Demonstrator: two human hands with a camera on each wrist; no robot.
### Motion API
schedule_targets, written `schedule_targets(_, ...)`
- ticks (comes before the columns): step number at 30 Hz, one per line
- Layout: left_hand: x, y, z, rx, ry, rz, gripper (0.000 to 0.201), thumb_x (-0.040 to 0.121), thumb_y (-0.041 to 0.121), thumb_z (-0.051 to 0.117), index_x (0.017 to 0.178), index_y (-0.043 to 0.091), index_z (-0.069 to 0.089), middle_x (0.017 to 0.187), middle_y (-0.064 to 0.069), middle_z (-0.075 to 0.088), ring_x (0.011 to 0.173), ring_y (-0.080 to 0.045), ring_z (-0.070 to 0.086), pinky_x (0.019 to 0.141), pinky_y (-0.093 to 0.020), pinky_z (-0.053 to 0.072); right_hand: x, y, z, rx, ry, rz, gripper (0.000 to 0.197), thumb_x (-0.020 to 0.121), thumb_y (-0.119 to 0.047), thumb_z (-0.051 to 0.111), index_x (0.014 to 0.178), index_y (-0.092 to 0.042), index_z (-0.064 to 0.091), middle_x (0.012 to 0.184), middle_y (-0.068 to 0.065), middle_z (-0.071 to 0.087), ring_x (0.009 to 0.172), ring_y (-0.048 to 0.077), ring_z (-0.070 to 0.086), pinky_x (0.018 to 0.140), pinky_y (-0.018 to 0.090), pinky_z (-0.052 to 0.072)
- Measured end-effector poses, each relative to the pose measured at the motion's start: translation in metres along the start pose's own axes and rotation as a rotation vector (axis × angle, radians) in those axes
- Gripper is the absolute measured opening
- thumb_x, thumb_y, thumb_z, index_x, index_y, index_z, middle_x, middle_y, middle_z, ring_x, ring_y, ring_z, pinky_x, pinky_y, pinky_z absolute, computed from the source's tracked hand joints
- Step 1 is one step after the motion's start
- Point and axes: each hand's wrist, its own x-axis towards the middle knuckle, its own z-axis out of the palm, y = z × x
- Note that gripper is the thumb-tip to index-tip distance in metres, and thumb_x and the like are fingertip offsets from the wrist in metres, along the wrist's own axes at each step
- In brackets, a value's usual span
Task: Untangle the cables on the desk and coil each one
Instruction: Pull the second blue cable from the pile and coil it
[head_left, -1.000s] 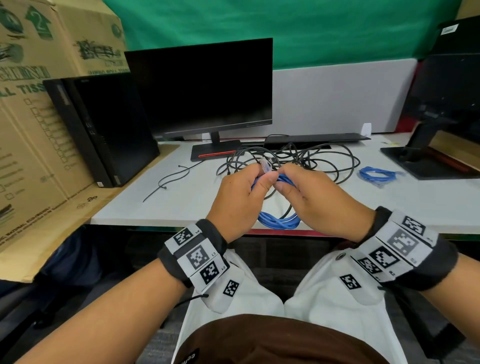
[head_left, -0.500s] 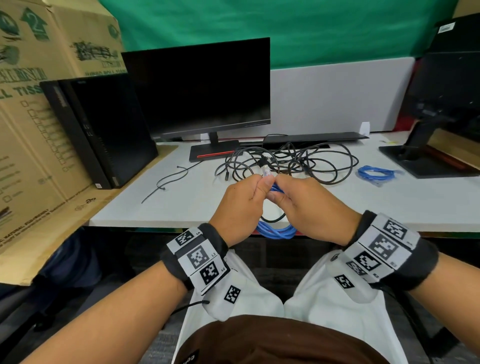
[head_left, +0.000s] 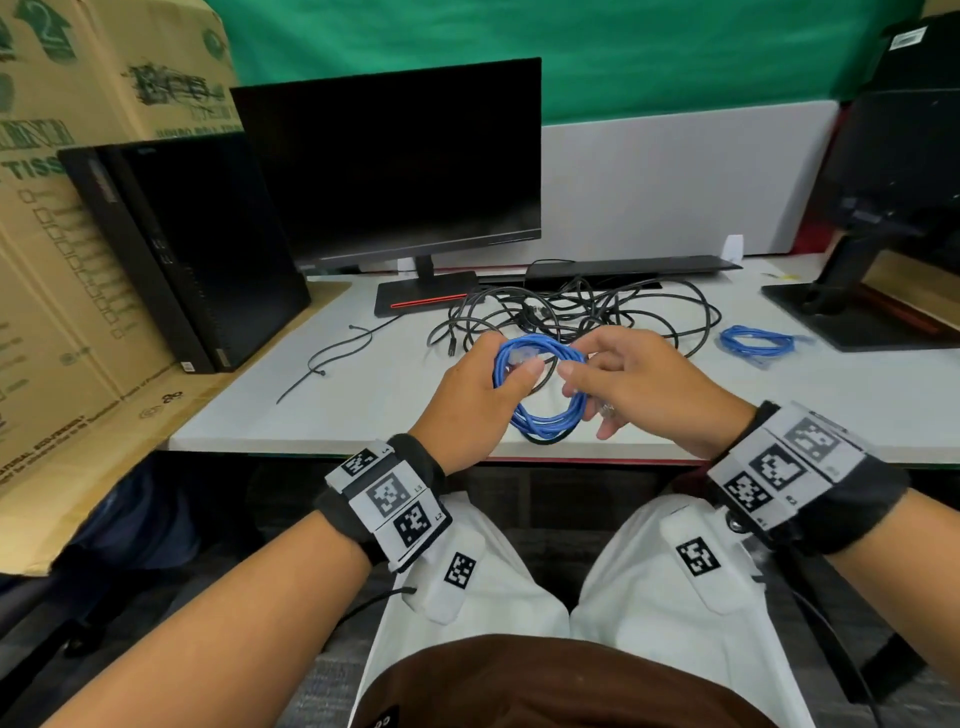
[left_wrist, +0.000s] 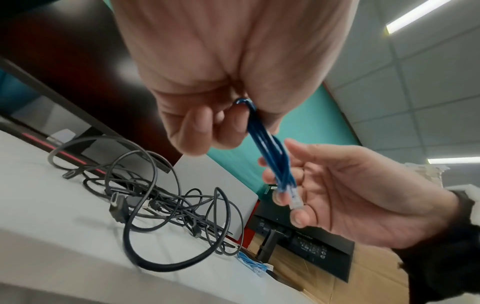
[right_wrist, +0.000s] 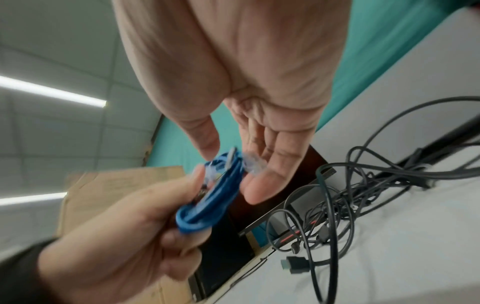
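A blue network cable (head_left: 545, 422), wound into a small coil, is held above the desk's front edge. My left hand (head_left: 511, 376) grips its left side, thumb over the strands and a clear plug. My right hand (head_left: 584, 400) is at the coil's right side with fingers straight and spread. In the left wrist view the coil (left_wrist: 270, 152) hangs from my left hand (left_wrist: 221, 127), and its clear plug lies against the fingers of my right hand (left_wrist: 291, 181). In the right wrist view the coil (right_wrist: 213, 197) sits between the parted thumb and fingers of my right hand (right_wrist: 233, 164). A tangle of black cables (head_left: 571, 317) lies behind.
A second blue coil (head_left: 756, 343) lies on the white desk (head_left: 363, 410) at the right. A thin black tie (head_left: 332, 358) lies at the left. A monitor (head_left: 395, 166), PC tower (head_left: 197, 249), keyboard (head_left: 634, 267) and another monitor stand (head_left: 852, 306) line the back and sides.
My hands have drawn apart and risen over the desk. The coil has turned to show as a ring. My right hand has let go of the plug end and opened.
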Motion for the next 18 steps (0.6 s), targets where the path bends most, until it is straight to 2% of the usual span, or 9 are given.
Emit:
schedule_targets(2, 0.006, -0.005, 0.001, -0.054, -0.007, -0.045, 0.026, 0.1, 0.037, 0.054, 0.099, 0.012, 0.051, 0.069, 0.008, 0.042, 0.05, -0.006, 0.036, 0.051, -0.023, 0.033, 0.004, 0.003, -0.009, 0.113, 0.014, 0.063, 0.015, 0.093, -0.022, 0.068, 0.101, -0.01, 0.068, 0.079, 0.009, 0.07, 0.064, 0.014, 0.064, 0.058, 0.037, 0.059)
schedule_targets(6, 0.022, -0.011, 0.006, -0.131, 0.017, -0.065, 0.031, 0.099, 0.034, 0.059, 0.097, 0.004, 0.054, 0.068, 0.003, 0.043, 0.05, -0.006, 0.034, 0.051, -0.022, 0.031, 0.011, 0.015, -0.016, 0.157, 0.038, 0.095, 0.009, 0.092, -0.018, 0.07, 0.095, -0.009, 0.072, 0.069, 0.007, 0.069, 0.066, 0.018, 0.066, 0.06, 0.033, 0.057)
schedule_targets(9, 0.033, -0.012, 0.01, -0.186, -0.012, -0.09, 0.033, 0.099, 0.035, 0.058, 0.097, 0.002, 0.054, 0.065, 0.006, 0.041, 0.045, -0.005, 0.033, 0.047, -0.019, 0.029, 0.016, 0.019, -0.014, 0.085, 0.082, 0.039, 0.01, 0.096, -0.018, 0.063, 0.101, -0.014, 0.071, 0.072, 0.014, 0.069, 0.064, 0.022, 0.061, 0.062, 0.033, 0.055)
schedule_targets(12, 0.037, -0.014, 0.014, -0.254, -0.078, -0.104, 0.034, 0.103, 0.04, 0.045, 0.097, 0.009, 0.055, 0.067, 0.003, 0.047, 0.047, -0.006, 0.035, 0.045, -0.022, 0.03, 0.021, 0.021, -0.01, 0.089, 0.106, 0.006, 0.014, 0.099, -0.013, 0.058, 0.104, -0.018, 0.071, 0.077, 0.013, 0.071, 0.059, 0.024, 0.056, 0.059, 0.034, 0.053)
schedule_targets(15, 0.04, -0.016, 0.02, -0.473, -0.134, -0.219, 0.036, 0.107, 0.044, 0.034, 0.094, 0.019, 0.056, 0.069, 0.003, 0.05, 0.054, -0.012, 0.038, 0.047, -0.026, 0.03, 0.027, 0.026, -0.011, 0.284, 0.056, 0.114, 0.015, 0.099, -0.01, 0.058, 0.103, -0.014, 0.071, 0.082, 0.015, 0.071, 0.064, 0.018, 0.061, 0.063, 0.033, 0.057)
schedule_targets(18, 0.044, -0.016, 0.024, -0.807, -0.189, -0.34, 0.038, 0.106, 0.041, 0.035, 0.093, 0.014, 0.058, 0.067, 0.001, 0.048, 0.059, -0.014, 0.041, 0.057, -0.031, 0.035, 0.033, 0.031, -0.017, 0.523, -0.021, 0.279, 0.02, 0.098, -0.007, 0.056, 0.114, -0.005, 0.067, 0.092, 0.011, 0.072, 0.075, 0.021, 0.07, 0.064, 0.034, 0.058)
